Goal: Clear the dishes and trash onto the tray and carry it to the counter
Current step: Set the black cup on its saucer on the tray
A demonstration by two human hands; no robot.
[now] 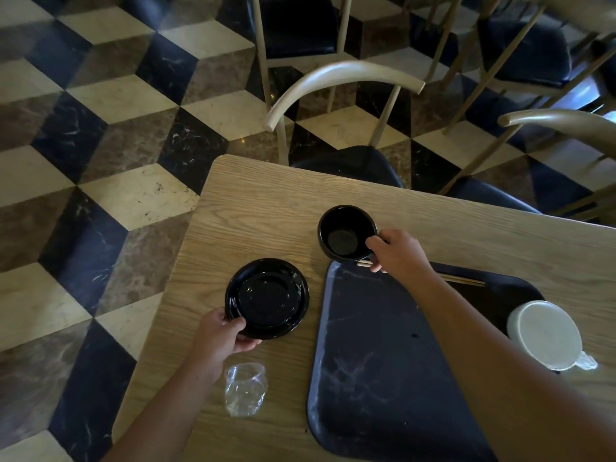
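- Nearest: crumpled clear wrapper (pixel 245 390) on the table (pixel 266 208), just beside the left forearm, off the tray. Light, limp, likely to blow or slide; best pinched up or tucked under a dish.
- Tray (pixel 373 361), dark, marbled, lies at the right. Mostly bare. Looks stiff and flat with a low rim; probably slick, so dishes may skate when it is carried. Take it by two opposite edges.
- White lid (pixel 546 335) at the tray's right edge, a scrap of clear film at its lower side. Whether it sits on a cup, cannot tell.
- Left hand (pixel 223 338) pinches the near rim of the plate (pixel 266 298), thumb on top, fingers under. Plate is on the table left of the tray, black, glossy, seemingly hard plastic or glazed; slippery, rim grip suits it.
- Chopsticks (pixel 463 279) lie across the tray's far end, partly hidden by the right arm.
- Right hand (pixel 398 251) grips the bowl (pixel 346 233) at its right rim, thumb over the lip. Bowl stands upright, empty, just beyond the tray's far corner. Rigid, likely breakable.
- Beyond: chairs (pixel 346 78), chequered floor.
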